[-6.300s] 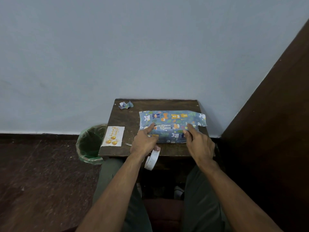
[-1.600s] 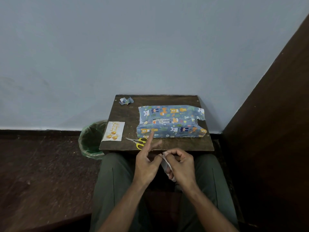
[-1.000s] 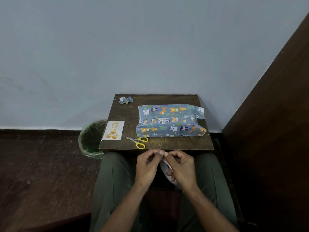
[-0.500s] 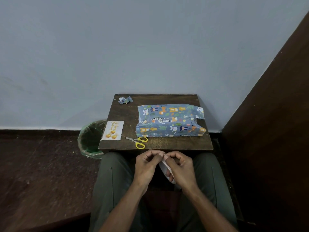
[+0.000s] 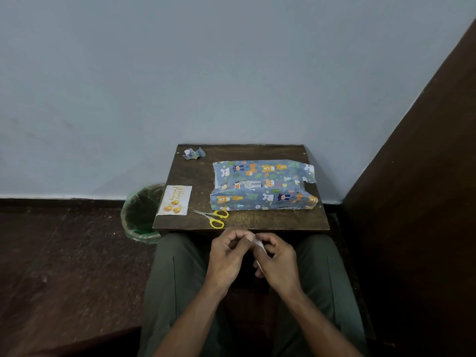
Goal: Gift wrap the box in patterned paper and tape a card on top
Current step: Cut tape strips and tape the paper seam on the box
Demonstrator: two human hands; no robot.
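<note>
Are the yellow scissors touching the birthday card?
Apart. The head view shows bare dark tabletop between the scissors blade tips and the card edge; the scissors lie to the card's right.

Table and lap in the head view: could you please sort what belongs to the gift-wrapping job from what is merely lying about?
Part of the job:
- wrapped box
- card
- tape roll, held by the right hand, left hand picking at it
- scissors

Lying about:
- crumpled paper scrap
- green-lined bin beside the table
</note>
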